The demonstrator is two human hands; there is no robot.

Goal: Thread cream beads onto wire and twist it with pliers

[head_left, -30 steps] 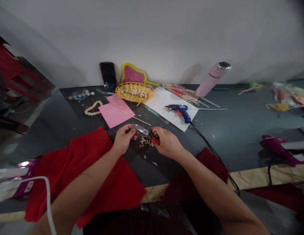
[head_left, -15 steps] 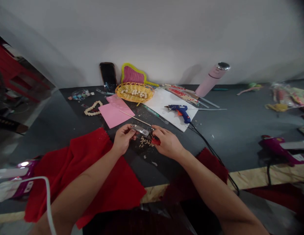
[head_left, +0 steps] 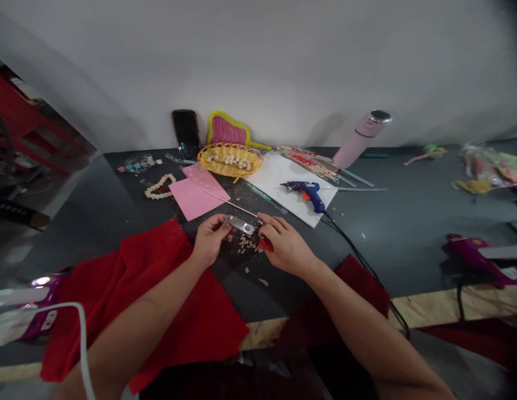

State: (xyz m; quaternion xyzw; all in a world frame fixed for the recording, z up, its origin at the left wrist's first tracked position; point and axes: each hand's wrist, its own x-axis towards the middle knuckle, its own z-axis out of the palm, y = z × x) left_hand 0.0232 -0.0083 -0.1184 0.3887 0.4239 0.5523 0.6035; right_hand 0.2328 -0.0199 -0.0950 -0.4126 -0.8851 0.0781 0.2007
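Note:
My right hand [head_left: 287,244] is closed round the red handles of a pair of scissors [head_left: 240,225], whose metal blades point left. At the blade tips my left hand [head_left: 210,239] is pinched; whatever small thing its fingers hold is too small to make out. Below the scissors lie many tiny pale cut pieces [head_left: 247,243] on the dark table. A thin wooden stick [head_left: 231,204] runs from the pink paper [head_left: 195,197] to the fingertips of my right hand; I cannot tell whether they touch.
Behind are a yellow basket [head_left: 208,163] with whitish pieces, a phone [head_left: 186,133] and a yellow-pink fan shape [head_left: 228,131]. Rightward lie a blue glue gun [head_left: 308,193] on white paper [head_left: 267,166], its cable, and a pink flask [head_left: 358,141]. Red cloth [head_left: 158,289] covers the front left.
The view has shifted slightly, so everything sits a little lower. Both hands keep nearly the same place, and the scissors stay at the left fingers.

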